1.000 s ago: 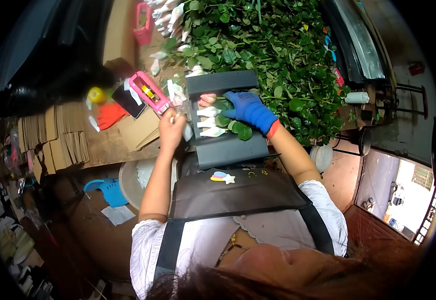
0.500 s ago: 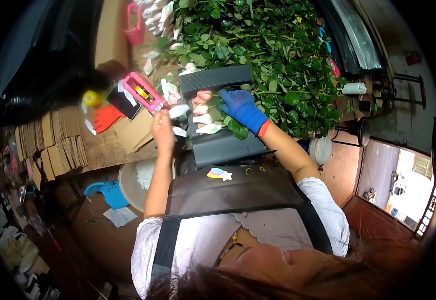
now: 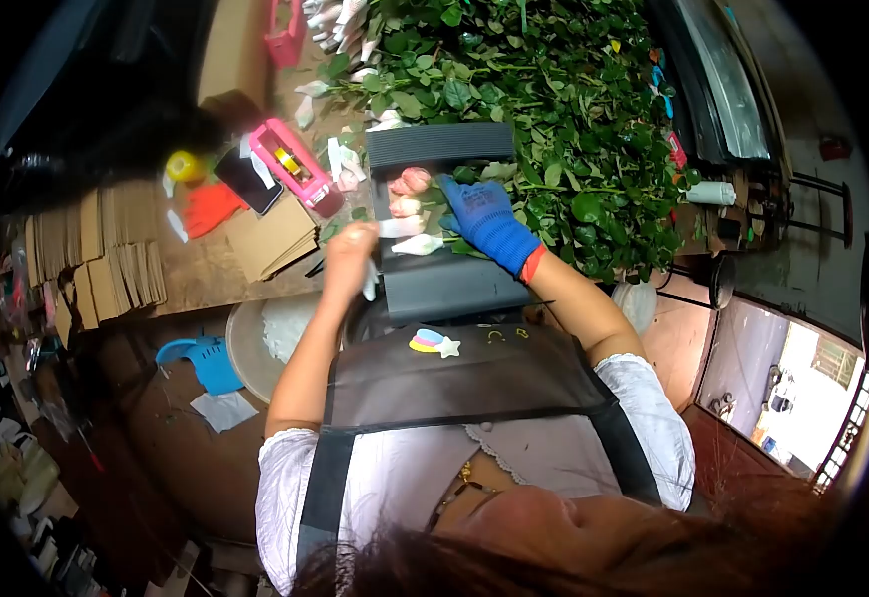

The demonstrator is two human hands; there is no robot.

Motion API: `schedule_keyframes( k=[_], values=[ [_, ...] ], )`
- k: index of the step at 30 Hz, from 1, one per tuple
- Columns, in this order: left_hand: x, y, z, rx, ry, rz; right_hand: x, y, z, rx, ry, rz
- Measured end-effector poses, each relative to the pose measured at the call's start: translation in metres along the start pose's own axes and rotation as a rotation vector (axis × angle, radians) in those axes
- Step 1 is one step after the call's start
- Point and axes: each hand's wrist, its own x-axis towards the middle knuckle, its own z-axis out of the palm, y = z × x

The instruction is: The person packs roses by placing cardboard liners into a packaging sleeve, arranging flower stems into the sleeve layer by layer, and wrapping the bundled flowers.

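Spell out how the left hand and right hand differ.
The left hand is bare; the right hand wears a blue glove. The left hand is curled at the bud side of the black tray; the right hand is more extended, at the leafy side. Both are near the rosebuds.

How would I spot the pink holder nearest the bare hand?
Find the heap of leafy stems, then look left along the wooden table. The pink holder lies just beyond the bare left hand, beside a flat black object. Unlike the other pink holder farther off, it shows a yellow roll.
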Motion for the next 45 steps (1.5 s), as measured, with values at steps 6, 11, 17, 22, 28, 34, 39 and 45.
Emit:
schedule_keyframes(
  k=[6, 11, 17, 22, 28, 34, 39, 45],
  values=[
    [-0.008, 0.011, -0.039, 0.233, -0.036, 0.093, -0.033, 0.006, -0.067, 0.279, 0.084, -0.011],
    [0.007, 0.015, -0.005, 0.624, -0.319, 0.144, -0.008, -0.009, -0.051, 0.061, -0.352, -0.311],
    [0.007, 0.014, -0.001, 0.475, -0.489, 0.069, 0.003, -0.025, -0.045, -0.035, -0.383, -0.299],
    [-0.007, -0.03, 0.018, -0.212, -0.189, -0.089, 0.005, -0.024, -0.031, -0.061, -0.382, -0.31],
    [-0.035, -0.046, -0.1, -0.019, -0.025, -0.076, 0.01, -0.024, -0.035, -0.18, -0.457, -0.408],
    [-0.093, -0.051, -0.139, 1.638, -0.539, -0.295, 0.008, -0.039, -0.047, -0.308, -0.393, -0.503],
    [-0.035, 0.0, -0.058, 0.634, -0.263, 0.071, 0.002, -0.029, -0.039, -0.271, -0.281, -0.472],
    [0.024, -0.007, 0.007, 0.44, -0.303, 0.313, 0.01, -0.031, -0.027, -0.246, -0.287, -0.499]
  ],
)
